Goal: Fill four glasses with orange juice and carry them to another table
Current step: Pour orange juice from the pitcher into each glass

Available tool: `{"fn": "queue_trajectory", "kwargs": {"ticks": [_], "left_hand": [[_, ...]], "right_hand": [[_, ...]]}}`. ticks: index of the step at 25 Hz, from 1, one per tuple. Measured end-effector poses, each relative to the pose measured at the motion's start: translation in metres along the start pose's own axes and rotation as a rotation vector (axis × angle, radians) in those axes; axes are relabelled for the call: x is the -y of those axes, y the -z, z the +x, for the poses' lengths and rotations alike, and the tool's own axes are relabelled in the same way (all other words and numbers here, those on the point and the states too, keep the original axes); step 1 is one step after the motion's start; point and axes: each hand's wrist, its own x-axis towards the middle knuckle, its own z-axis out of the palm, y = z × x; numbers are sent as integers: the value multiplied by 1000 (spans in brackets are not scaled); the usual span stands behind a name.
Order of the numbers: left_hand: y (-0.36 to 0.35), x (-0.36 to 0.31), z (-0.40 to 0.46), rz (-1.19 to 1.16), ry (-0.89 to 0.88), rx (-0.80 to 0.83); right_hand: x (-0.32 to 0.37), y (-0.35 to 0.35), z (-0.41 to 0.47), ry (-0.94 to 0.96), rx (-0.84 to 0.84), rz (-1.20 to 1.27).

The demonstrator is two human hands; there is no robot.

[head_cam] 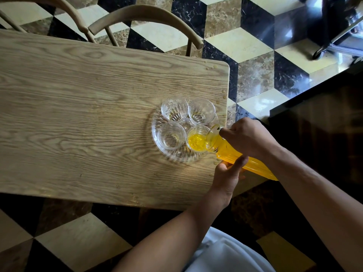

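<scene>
1. Head view: the glass tray (157, 122) sits near the right end of the wooden table (78, 114), with wide bare wood to its left and two chairs (145, 18) at the far edge.
2. My right hand (247, 136) grips the tilted pitcher (231, 152) of orange juice from above; my left hand (227, 173) wraps it from below.
3. Four glasses: the near-right glass (197, 139) holds juice, three stand clear.

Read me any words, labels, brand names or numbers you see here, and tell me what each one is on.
None to read. The juice jug, held in both hands, shows no label. The four glasses, the glass plate and the wooden table carry no print either.
</scene>
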Motion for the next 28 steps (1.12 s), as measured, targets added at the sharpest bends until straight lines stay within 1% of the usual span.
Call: {"fn": "queue_trajectory", "kwargs": {"ticks": [9,22,28], "left_hand": [[0,1,6,3,-6,37],[-4,4,4,-7,26,0],[-2,3,0,15,51,17]], "right_hand": [[2,4,0,-5,4,-1],[6,4,-2,-5,-5,-35],[8,2,-3,-29,-13,-37]]}}
